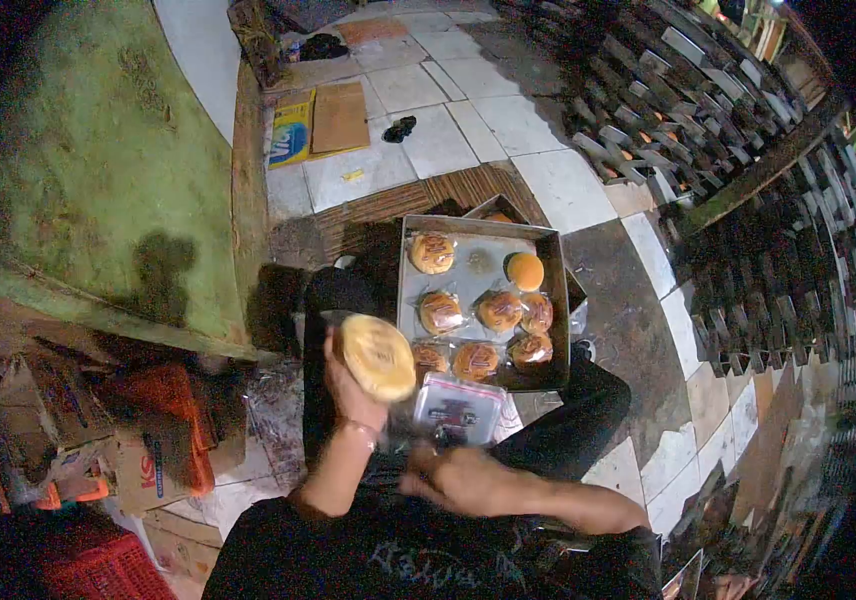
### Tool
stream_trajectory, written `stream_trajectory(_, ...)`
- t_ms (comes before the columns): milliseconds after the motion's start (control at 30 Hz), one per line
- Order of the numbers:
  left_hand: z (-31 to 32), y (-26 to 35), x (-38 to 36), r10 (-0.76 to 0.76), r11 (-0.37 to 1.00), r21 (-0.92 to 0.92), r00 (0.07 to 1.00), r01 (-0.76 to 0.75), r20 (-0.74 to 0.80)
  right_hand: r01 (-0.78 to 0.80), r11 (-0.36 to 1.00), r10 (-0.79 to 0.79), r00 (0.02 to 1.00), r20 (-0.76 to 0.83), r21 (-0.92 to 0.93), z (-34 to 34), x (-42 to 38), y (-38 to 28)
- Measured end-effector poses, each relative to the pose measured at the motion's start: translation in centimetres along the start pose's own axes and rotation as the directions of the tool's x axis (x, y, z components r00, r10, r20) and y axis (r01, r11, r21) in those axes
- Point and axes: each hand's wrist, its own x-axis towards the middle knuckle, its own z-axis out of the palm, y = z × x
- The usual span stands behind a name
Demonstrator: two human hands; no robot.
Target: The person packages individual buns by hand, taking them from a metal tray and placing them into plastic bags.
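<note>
My left hand is closed around a round bun, its pale yellow face with a brownish middle turned up. Below and to the right of it, my right hand is smeared by motion, its fingers hard to make out. It is close to a stack of clear printed plastic bags with a pink edge. On my lap rests a metal tray holding several buns in clear printed wrappers, such as the wrapped bun. At the tray's upper right sits a bare orange-brown bun.
Long rows of stacked dark metal pans line the right side. A greenish curved panel stands at left, above cardboard boxes and a red crate. Flattened cardboard lies on the tiled floor ahead.
</note>
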Motion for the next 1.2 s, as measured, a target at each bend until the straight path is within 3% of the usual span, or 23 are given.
stream_trajectory(33, 1.1, 0.2, -0.3, 0.127, 0.991, 0.047, 0.988, -0.123, -0.093, 0.631, 0.76, -0.633, 0.773, -0.047, 0.155, 2.4, -0.3, 1.3)
stream_trajectory(100, -1.1, 2.4, 2.2, 0.033, 0.999, 0.015, 0.997, -0.032, -0.065, 0.441, 0.892, -0.441, 0.807, 0.393, 0.095, 2.6, -2.9, -1.4)
stream_trajectory(167, -0.1, 3.3, 0.7, 0.12, 0.989, 0.093, 0.993, -0.118, -0.017, 0.4, 0.875, -0.358, 0.914, -0.192, 0.272, 2.6, -3.2, 1.1)
stream_trajectory(200, 1.1, 3.6, 0.1, 0.079, 0.99, 0.121, 0.996, -0.073, -0.043, -0.103, 0.931, 0.181, 0.963, -0.198, 0.35, 0.5, -3.2, 1.5)
stream_trajectory(233, 2.0, 3.7, -0.5, 0.079, 0.989, 0.13, 0.996, -0.074, -0.029, 0.045, 0.919, 0.165, 0.858, -0.487, 0.392, -1.8, -2.7, 2.1)
stream_trajectory(267, 2.7, 3.5, -1.1, 0.039, 0.995, 0.088, 0.999, -0.04, 0.011, 0.152, 0.889, 0.158, 0.784, -0.601, 0.431, -3.1, -2.3, 2.3)
stream_trajectory(367, 4.4, 3.0, -2.3, 0.02, 0.995, 0.098, 0.995, -0.029, 0.095, 0.362, 0.875, -0.033, 0.707, -0.707, 0.321, -3.0, -0.4, 3.1)
stream_trajectory(433, 6.0, 2.9, -3.5, 0.028, 0.996, 0.08, 0.997, -0.033, 0.069, 0.221, 0.767, 0.149, 0.852, -0.502, 0.602, -3.5, 0.5, 3.3)
stream_trajectory(500, 6.7, 3.3, -3.7, -0.032, 0.999, 0.034, 0.978, 0.026, 0.204, 0.3, 0.684, 0.126, 0.849, -0.513, 0.665, -2.6, 1.2, 3.8)
stream_trajectory(633, 8.1, 4.4, -4.0, 0.011, 0.994, 0.107, 0.992, -0.025, 0.123, 0.301, 0.651, 0.141, 0.854, -0.501, 0.697, -3.7, 0.2, 2.5)
stream_trajectory(700, 8.0, 4.4, -3.2, 0.001, 0.996, 0.088, 0.988, -0.015, 0.152, 0.237, 0.968, -0.122, 0.733, -0.669, 0.084, -4.0, 0.0, 2.1)
stream_trajectory(733, 7.7, 4.3, -2.3, 0.008, 0.998, 0.061, 0.994, -0.015, 0.111, 0.238, 0.968, -0.121, 0.736, -0.666, 0.086, -3.9, 0.0, 2.2)
stream_trajectory(800, 7.4, 4.2, -2.1, -0.022, 1.0, 0.015, 0.995, 0.021, 0.096, 0.02, 0.923, -0.289, 0.694, -0.659, -0.383, -3.6, -0.2, 2.2)
stream_trajectory(833, 7.2, 4.0, -1.8, -0.024, 1.0, 0.014, 0.995, 0.022, 0.096, 0.018, 0.923, -0.287, 0.695, -0.659, -0.384, -3.5, -0.1, 1.9)
stream_trajectory(900, 6.1, 3.2, -0.6, 0.026, 0.997, 0.059, 0.978, -0.039, 0.205, -0.197, 0.921, 0.044, 0.911, -0.411, -0.337, -3.0, 0.2, 0.9)
stream_trajectory(933, 6.0, 1.9, -0.2, 0.189, 0.968, 0.147, 0.976, -0.204, 0.109, 0.242, 0.939, -0.236, 0.97, 0.055, -0.243, -1.4, -0.7, 0.5)
stream_trajectory(967, 5.8, 2.2, 2.1, 0.19, 0.974, 0.107, 0.977, -0.199, 0.092, 0.572, 0.819, -0.526, 0.722, 0.45, 0.041, 0.0, -1.4, 0.0)
stream_trajectory(1000, 5.7, 3.1, 3.3, 0.161, 0.985, 0.051, 0.984, -0.165, 0.076, 0.578, 0.815, -0.53, 0.714, 0.458, 0.042, -0.8, -1.9, -0.4)
stream_trajectory(1067, 5.8, 3.7, 3.6, 0.131, 0.991, -0.016, 0.989, -0.13, 0.061, 0.467, 0.768, -0.565, 0.816, 0.121, 0.439, -4.4, -4.0, -1.2)
stream_trajectory(1100, 6.3, 3.7, 1.9, 0.092, 0.996, 0.019, 0.996, -0.092, 0.009, -0.015, 0.922, 0.063, 0.992, -0.113, 0.386, -7.2, -4.5, -1.9)
stream_trajectory(1133, 6.9, 3.8, 1.0, 0.062, 0.997, 0.049, 0.998, -0.061, -0.031, 0.092, 0.986, -0.003, 0.842, -0.54, 0.139, -7.9, -3.7, -0.2)
stream_trajectory(1167, 7.0, 3.8, 0.7, 0.066, 0.997, 0.047, 0.997, -0.065, -0.03, 0.201, 0.898, 0.048, 0.839, -0.542, 0.391, -7.4, -3.1, 0.6)
stream_trajectory(1200, 6.8, 3.8, 0.5, 0.081, 0.996, 0.018, 0.996, -0.082, 0.035, 0.198, 0.94, 0.01, 0.798, -0.603, 0.279, -6.4, -2.1, 0.6)
